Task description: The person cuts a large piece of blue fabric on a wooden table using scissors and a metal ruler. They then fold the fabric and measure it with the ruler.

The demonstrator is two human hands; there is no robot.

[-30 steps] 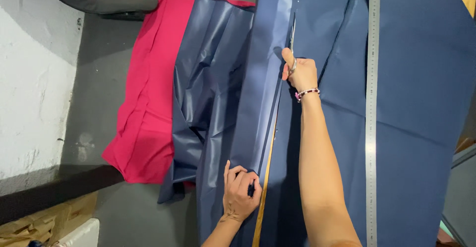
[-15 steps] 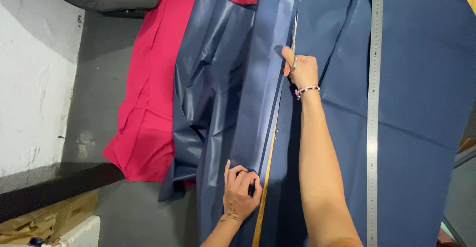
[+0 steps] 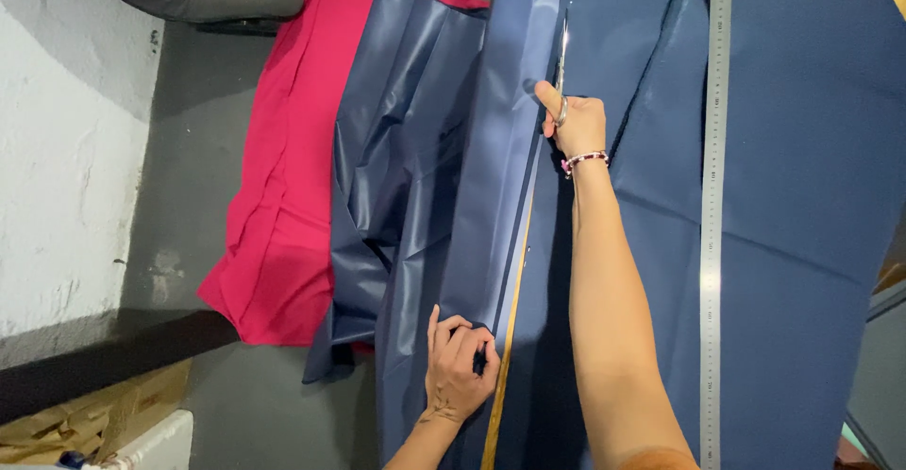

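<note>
Right hand: the right hand is seen in the upper centre of the frame, fingers curled through the handles of a pair of scissors; a beaded bracelet is worn at the wrist.
Scissors: the blades are pointed toward the top of the frame and laid against the navy fabric; they appear nearly together, though the gap cannot be judged with certainty.
Left hand: the left hand is seen in the lower centre, fingers bent and closed, pinching a fold of the cut strip of the same navy cloth.
Fabric position: the navy fabric is spread over the right half and centre of the frame; the strip is seen running lengthwise from the left hand up past the right hand.
Table edge: a yellowish edge is exposed between strip and main sheet, just beside the left hand.
Ruler: a long metal ruler is laid lengthwise on the fabric, right of the right forearm, apart from both hands.
Other cloth: a red fabric is seen left of centre, partly overlain by crumpled navy cloth.
Hidden: the right fingertips are covered by the handles; the left thumb tip is tucked in the fold; the fabric is cut off at the top, right and bottom borders.
</note>
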